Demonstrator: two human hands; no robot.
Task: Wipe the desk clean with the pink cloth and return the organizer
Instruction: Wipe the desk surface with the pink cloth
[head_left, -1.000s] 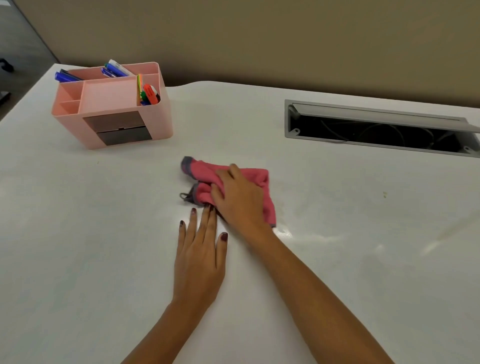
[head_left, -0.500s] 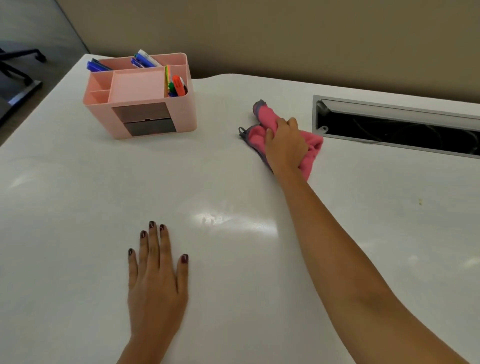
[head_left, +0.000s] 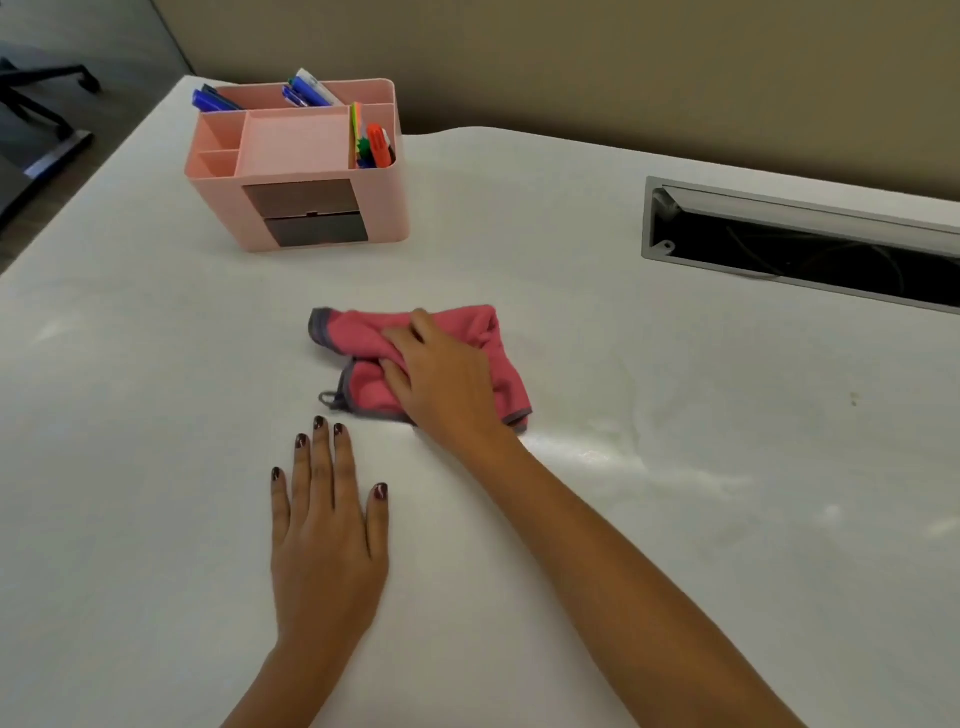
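Observation:
The pink cloth (head_left: 358, 338), edged in grey, lies bunched on the white desk (head_left: 675, 519) near its middle. My right hand (head_left: 447, 379) presses down on it, fingers curled into the fabric. My left hand (head_left: 327, 530) lies flat on the desk just in front of the cloth, fingers spread, holding nothing. The pink organizer (head_left: 298, 166) stands at the far left corner of the desk, with blue pens, markers and two dark drawers.
A grey cable tray opening (head_left: 800, 244) is sunk into the desk at the far right. A beige wall (head_left: 571, 62) runs behind the desk. A black chair base (head_left: 36, 93) stands on the floor beyond the left edge. A damp sheen shows right of the cloth.
My right hand pushed the cloth out toward the cable tray, then drew it back toward me to the middle of the desk. My left hand stayed flat on the desk.

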